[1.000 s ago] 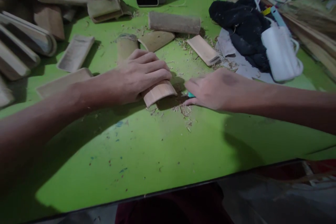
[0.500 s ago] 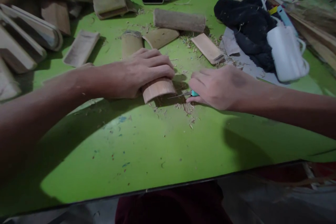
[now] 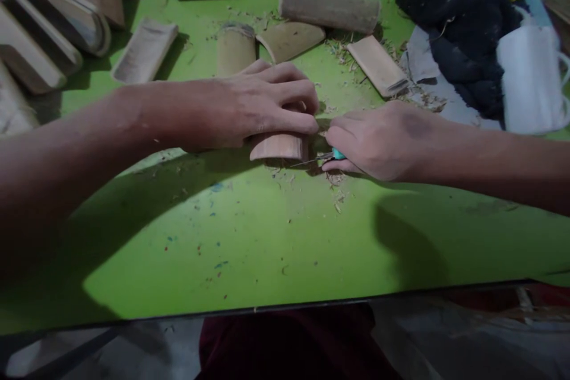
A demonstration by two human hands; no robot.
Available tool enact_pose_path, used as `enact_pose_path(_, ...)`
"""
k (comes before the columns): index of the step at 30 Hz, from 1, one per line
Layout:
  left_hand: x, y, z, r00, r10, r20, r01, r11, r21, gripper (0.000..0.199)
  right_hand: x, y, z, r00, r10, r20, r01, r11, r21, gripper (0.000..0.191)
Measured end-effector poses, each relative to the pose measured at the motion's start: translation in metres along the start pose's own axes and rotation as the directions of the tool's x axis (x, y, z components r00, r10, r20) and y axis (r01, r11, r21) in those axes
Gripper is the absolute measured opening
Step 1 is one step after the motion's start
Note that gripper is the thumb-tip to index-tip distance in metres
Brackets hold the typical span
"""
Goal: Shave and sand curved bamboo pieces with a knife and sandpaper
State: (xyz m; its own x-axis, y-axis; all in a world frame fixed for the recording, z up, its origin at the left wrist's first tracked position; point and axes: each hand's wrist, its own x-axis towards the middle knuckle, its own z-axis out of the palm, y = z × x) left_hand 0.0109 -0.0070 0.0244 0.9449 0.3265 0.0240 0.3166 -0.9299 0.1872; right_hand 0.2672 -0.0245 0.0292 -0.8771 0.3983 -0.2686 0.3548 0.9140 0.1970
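My left hand (image 3: 262,104) lies over a curved bamboo piece (image 3: 278,147) on the green table, its fingers bent around the top and far side. The piece's near end shows below the fingers, arched side up. My right hand (image 3: 378,139) is closed around the teal handle of a small knife (image 3: 339,154). Its thin blade points left, close to the near right corner of the bamboo; whether it touches cannot be made out. Pale shavings (image 3: 337,181) lie under and beside the blade.
Beyond my hands lie a bamboo tube (image 3: 329,7), a pointed bamboo offcut (image 3: 291,40) and a flat bamboo piece (image 3: 377,65). Several bamboo slats (image 3: 48,18) are heaped at the left. A black cloth (image 3: 454,35) and a white corded object (image 3: 529,77) sit at the right. The table edge (image 3: 267,309) runs nearest me.
The view has tipped downward and shifted. The bamboo piece has turned a little under my left hand, whose fingers have shifted on it. My right hand still grips the knife beside it.
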Motion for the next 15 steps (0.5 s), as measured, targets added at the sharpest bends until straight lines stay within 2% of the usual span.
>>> enact_pose_path(4,0.0,-0.004,0.001,1.0,0.013,-0.009,-0.013,0.999,-0.041,0.038,0.004,0.001,0.0,0.999,-0.013,0.042,0.016,0.996,-0.083,0.07)
enact_pose_path(8,0.002,-0.011,0.003,0.999,0.048,-0.021,-0.049,0.997,-0.06,0.032,0.008,0.002,-0.001,0.993,-0.08,0.082,0.093,0.98,-0.177,0.074)
enact_pose_path(10,0.004,-0.01,0.002,0.999,0.047,-0.028,-0.048,0.997,-0.06,0.032,0.011,0.003,0.0,0.991,-0.092,0.095,0.106,0.982,-0.159,0.073)
enact_pose_path(15,0.006,-0.002,-0.002,0.998,0.065,-0.002,-0.065,0.997,-0.034,0.033,0.017,0.001,0.006,0.99,-0.023,0.138,0.033,0.997,-0.073,0.072)
